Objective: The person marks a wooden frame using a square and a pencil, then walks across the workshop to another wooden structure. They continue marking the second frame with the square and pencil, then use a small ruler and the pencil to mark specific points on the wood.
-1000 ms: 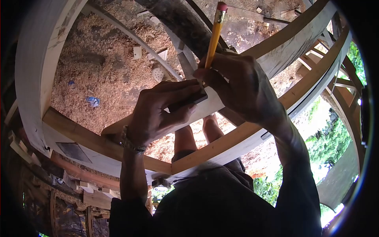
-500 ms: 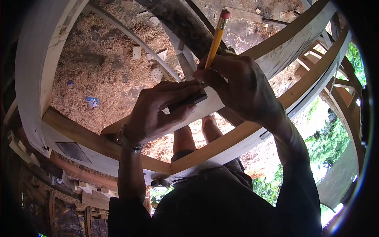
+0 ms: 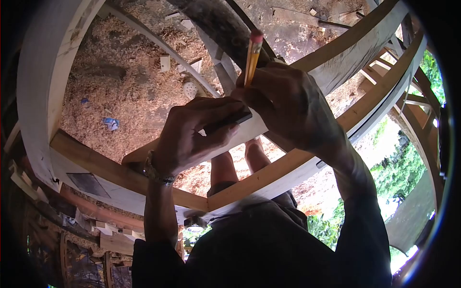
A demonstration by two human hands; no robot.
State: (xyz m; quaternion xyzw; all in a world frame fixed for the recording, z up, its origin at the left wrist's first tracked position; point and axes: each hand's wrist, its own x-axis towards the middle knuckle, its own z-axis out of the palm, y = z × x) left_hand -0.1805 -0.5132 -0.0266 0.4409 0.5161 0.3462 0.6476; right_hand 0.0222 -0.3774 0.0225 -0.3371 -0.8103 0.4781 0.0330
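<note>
Between the thumb and fingers of my left hand (image 3: 187, 132) is a small dark rectangular block (image 3: 233, 120), gripped against a pale wooden board (image 3: 249, 130). My right hand (image 3: 293, 103) pinches a yellow pencil (image 3: 251, 62), its pink eraser end pointing up. The pencil's tip is hidden behind my fingers, close to the far end of the block. Both hands nearly touch each other over the board. A bracelet or watch band (image 3: 158, 170) circles my left wrist.
Curved wooden ribs surround me: one at the left (image 3: 38, 91), one at the right (image 3: 374, 96), and a joined frame (image 3: 249, 187) in front of my body. Wood shavings (image 3: 120, 86) and offcuts cover the ground. A dark round beam (image 3: 211, 24) crosses behind my hands.
My right hand has shifted slightly left, and the pencil's eraser end has swung left and down. My left hand stays in place on the block.
</note>
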